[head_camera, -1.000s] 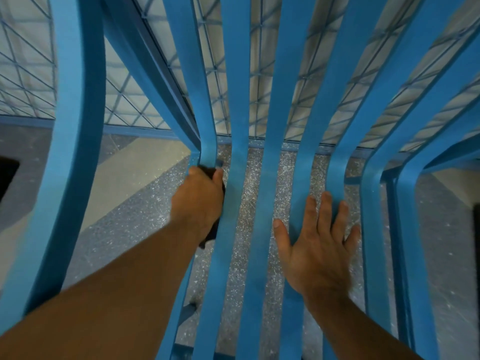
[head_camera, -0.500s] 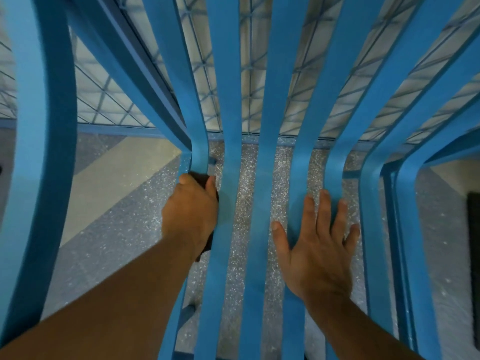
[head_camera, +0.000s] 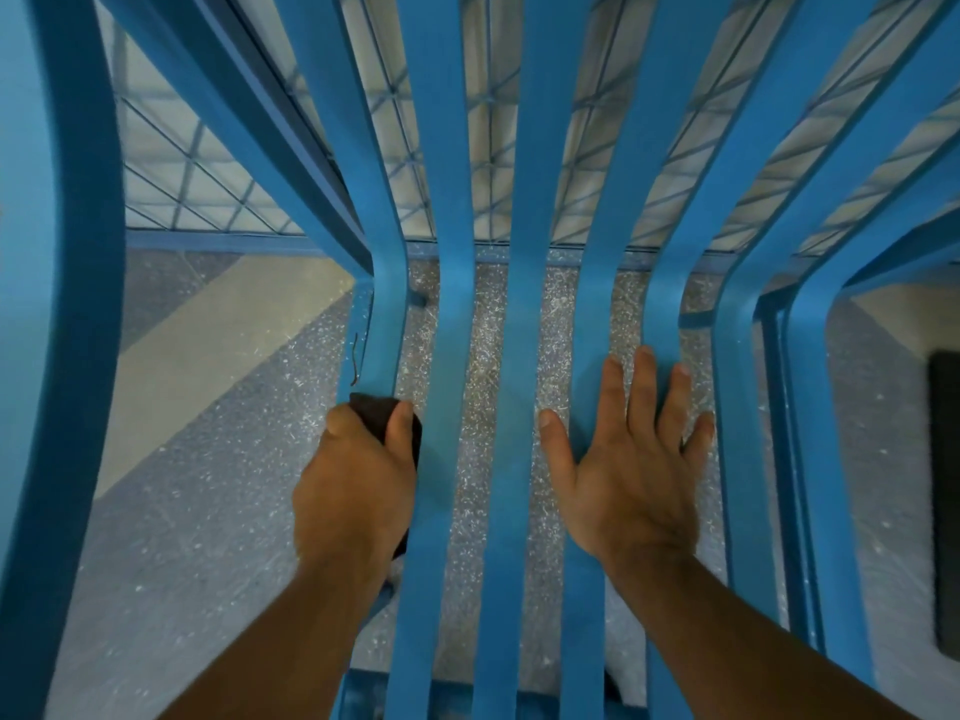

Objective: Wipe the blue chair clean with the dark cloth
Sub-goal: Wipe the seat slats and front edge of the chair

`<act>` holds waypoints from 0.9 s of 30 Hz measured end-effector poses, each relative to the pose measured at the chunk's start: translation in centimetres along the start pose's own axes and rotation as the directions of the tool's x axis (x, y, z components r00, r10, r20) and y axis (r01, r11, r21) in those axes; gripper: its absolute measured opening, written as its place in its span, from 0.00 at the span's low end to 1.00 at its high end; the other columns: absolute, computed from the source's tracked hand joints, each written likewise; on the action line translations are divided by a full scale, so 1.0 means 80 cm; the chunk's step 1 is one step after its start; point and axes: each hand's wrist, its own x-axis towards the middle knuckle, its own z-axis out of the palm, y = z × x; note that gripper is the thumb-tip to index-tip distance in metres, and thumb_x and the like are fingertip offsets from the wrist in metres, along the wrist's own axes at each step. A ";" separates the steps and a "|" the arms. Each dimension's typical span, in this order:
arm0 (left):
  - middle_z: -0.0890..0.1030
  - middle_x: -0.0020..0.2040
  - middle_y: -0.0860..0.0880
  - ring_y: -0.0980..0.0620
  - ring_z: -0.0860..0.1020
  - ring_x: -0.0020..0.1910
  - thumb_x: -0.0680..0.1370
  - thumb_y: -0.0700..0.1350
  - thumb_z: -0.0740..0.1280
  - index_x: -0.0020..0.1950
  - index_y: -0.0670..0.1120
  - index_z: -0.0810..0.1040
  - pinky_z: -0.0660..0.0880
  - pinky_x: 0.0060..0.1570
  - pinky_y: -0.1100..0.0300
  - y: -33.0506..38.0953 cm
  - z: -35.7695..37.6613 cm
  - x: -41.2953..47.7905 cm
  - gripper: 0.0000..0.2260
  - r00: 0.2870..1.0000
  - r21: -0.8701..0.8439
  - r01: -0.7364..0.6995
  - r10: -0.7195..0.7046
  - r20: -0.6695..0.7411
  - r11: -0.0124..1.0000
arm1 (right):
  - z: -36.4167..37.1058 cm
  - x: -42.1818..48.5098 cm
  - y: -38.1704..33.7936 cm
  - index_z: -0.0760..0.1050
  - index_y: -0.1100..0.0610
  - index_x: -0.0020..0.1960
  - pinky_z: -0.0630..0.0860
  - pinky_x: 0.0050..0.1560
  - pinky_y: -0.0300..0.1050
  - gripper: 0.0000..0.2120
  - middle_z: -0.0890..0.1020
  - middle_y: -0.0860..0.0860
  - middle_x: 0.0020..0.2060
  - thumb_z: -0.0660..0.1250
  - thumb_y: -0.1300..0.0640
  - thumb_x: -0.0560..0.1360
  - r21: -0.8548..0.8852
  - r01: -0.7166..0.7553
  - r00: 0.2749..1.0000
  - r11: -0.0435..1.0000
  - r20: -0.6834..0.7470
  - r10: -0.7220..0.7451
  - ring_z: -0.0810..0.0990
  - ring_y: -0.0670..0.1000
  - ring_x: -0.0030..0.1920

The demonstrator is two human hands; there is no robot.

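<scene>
The blue chair (head_camera: 519,314) fills the view, its curved slats running from the backrest down into the seat. My left hand (head_camera: 353,485) is shut on the dark cloth (head_camera: 376,415), which is pressed on the leftmost seat slat just below its bend. Only a dark edge of the cloth shows past my fingers and beside my palm. My right hand (head_camera: 623,459) lies flat with fingers spread across two slats right of the middle and holds nothing.
Speckled grey floor (head_camera: 208,511) with a pale stripe (head_camera: 218,356) shows between the slats. A blue wire-mesh panel (head_camera: 197,189) stands behind the chair. The chair's armrest (head_camera: 67,356) runs down the left. A dark mat edge (head_camera: 943,501) lies at the far right.
My left hand with the cloth has slid down the leftmost slat toward me, away from the bend. My right hand has stayed flat on the slats.
</scene>
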 end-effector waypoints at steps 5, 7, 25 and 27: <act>0.70 0.35 0.55 0.55 0.70 0.31 0.80 0.63 0.54 0.50 0.49 0.67 0.65 0.33 0.57 0.042 0.001 0.049 0.18 0.998 -0.026 -0.042 0.043 0.035 0.999 | -0.002 -0.001 0.000 0.46 0.53 0.79 0.45 0.74 0.67 0.40 0.45 0.53 0.79 0.39 0.30 0.76 0.007 -0.005 1.000 1.000 0.015 0.005 0.39 0.60 0.77; 0.68 0.35 0.55 0.58 0.66 0.30 0.80 0.63 0.54 0.50 0.49 0.66 0.62 0.31 0.58 0.065 0.000 0.076 0.17 0.997 -0.062 -0.059 0.062 0.051 0.996 | -0.003 -0.001 0.000 0.44 0.53 0.79 0.44 0.74 0.67 0.40 0.43 0.53 0.79 0.39 0.30 0.76 0.012 -0.003 1.000 1.000 0.016 0.003 0.37 0.59 0.77; 0.80 0.51 0.43 0.42 0.78 0.48 0.82 0.51 0.50 0.63 0.45 0.73 0.76 0.49 0.47 -0.070 0.001 -0.064 0.18 0.997 -0.160 -0.070 0.064 -0.041 0.985 | -0.005 -0.003 0.003 0.45 0.55 0.79 0.41 0.74 0.67 0.40 0.44 0.53 0.79 0.39 0.30 0.76 0.015 0.028 0.999 0.999 -0.015 -0.028 0.39 0.59 0.77; 0.79 0.54 0.44 0.42 0.77 0.52 0.83 0.48 0.53 0.64 0.44 0.73 0.75 0.53 0.49 -0.083 -0.004 -0.084 0.16 0.997 -0.203 -0.066 0.058 -0.047 0.977 | -0.006 -0.008 0.006 0.47 0.54 0.79 0.40 0.73 0.68 0.38 0.47 0.54 0.79 0.42 0.31 0.78 0.030 0.063 0.998 0.998 -0.032 -0.062 0.41 0.58 0.78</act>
